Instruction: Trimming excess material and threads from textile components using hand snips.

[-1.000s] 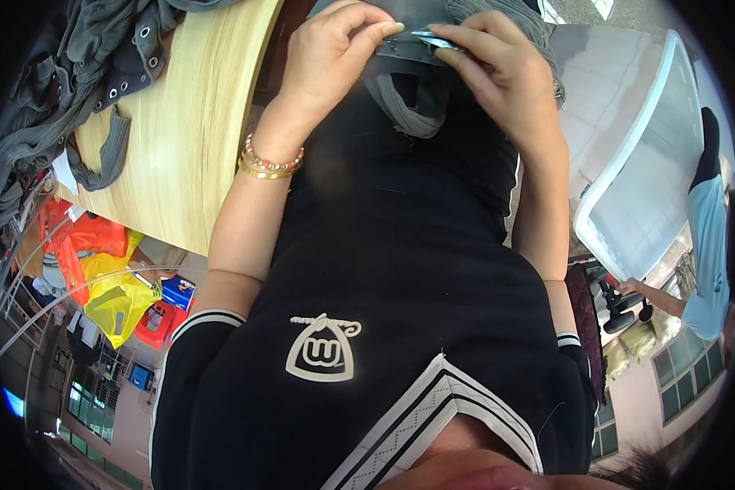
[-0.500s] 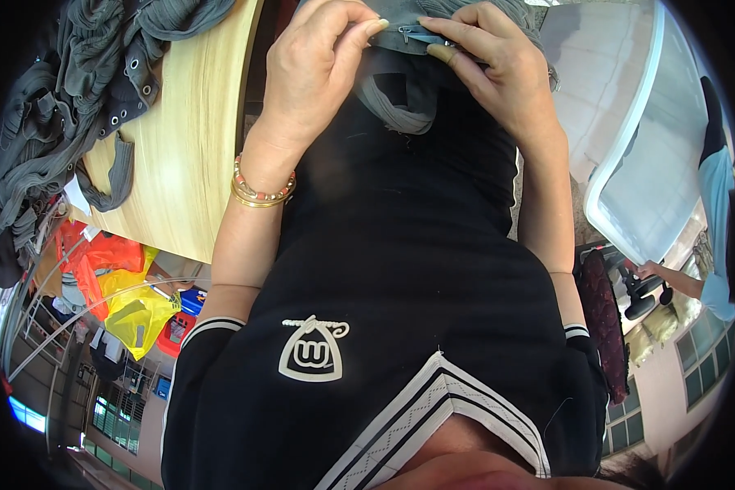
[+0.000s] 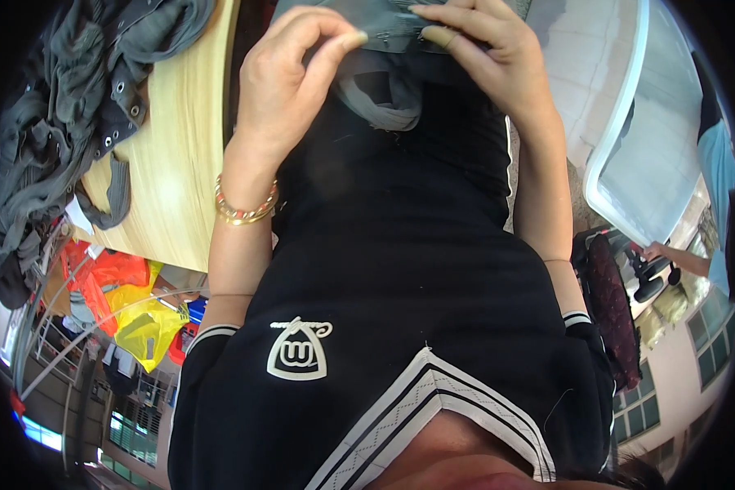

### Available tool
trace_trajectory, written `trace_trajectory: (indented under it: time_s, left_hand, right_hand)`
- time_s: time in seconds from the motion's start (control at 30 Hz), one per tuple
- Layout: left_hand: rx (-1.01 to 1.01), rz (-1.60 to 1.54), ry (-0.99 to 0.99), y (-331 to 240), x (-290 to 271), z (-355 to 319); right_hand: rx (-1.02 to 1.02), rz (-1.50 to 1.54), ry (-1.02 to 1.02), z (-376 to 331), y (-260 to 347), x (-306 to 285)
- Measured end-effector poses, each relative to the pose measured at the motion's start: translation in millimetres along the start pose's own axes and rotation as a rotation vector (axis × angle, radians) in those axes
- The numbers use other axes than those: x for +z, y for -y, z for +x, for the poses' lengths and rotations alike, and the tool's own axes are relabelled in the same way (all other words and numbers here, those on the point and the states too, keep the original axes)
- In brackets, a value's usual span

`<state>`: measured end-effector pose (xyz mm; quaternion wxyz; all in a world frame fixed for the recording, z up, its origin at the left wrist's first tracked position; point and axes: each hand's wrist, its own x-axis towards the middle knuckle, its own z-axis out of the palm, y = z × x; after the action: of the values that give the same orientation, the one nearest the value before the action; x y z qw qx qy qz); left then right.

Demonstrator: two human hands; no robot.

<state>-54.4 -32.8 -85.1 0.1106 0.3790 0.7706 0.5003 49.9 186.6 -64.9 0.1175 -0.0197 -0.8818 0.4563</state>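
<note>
Across my lap at the top of the view lies a grey ribbed garment (image 3: 384,37), with a loop of it (image 3: 384,106) hanging toward me. My left hand (image 3: 290,90) is raised at the garment's left side, thumb and forefinger pinched together; whatever is between them is too small to make out. On the other side my right hand (image 3: 498,61) has its thumb and fingers round small thread snips (image 3: 405,15), which are blurred and mostly hidden now. The fingertips of both hands are a short gap apart over the cloth.
A light wooden table (image 3: 175,171) at left carries a heap of dark grey garments (image 3: 65,122) with metal eyelets. Below are red (image 3: 106,273) and yellow (image 3: 147,327) bags. A translucent plastic bin (image 3: 641,155) stands at right, with another person's arm (image 3: 686,260) beyond.
My left hand has moved left and slightly down, away from the right hand. The right hand has shifted slightly left and up. The snips, plain before, are blurred now.
</note>
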Motion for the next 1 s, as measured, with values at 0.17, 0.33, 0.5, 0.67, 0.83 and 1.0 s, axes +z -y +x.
trace_trajectory:
  time_s: [0.17,0.33,0.5,0.67,0.83,1.0]
  left_hand:
    - [0.184,0.188,0.118,3,0,6]
    - [0.341,0.386,0.038,1,31,20]
    - [0.381,0.406,-0.036,27,55,20]
    - [0.359,0.430,-0.007,32,55,22]
    - [0.325,0.443,-0.001,27,51,23]
    - [0.297,0.386,0.017,15,42,26]
  right_hand:
    - [0.267,0.241,-0.235,-18,-19,-24]
    - [0.311,0.251,-0.244,-34,-26,-25]
    - [0.227,0.296,-0.266,-49,-43,-15]
    - [0.262,0.286,-0.278,-51,-37,-17]
    - [0.271,0.225,-0.257,-48,-30,-19]
    - [0.242,0.146,-0.204,-49,-31,-11]
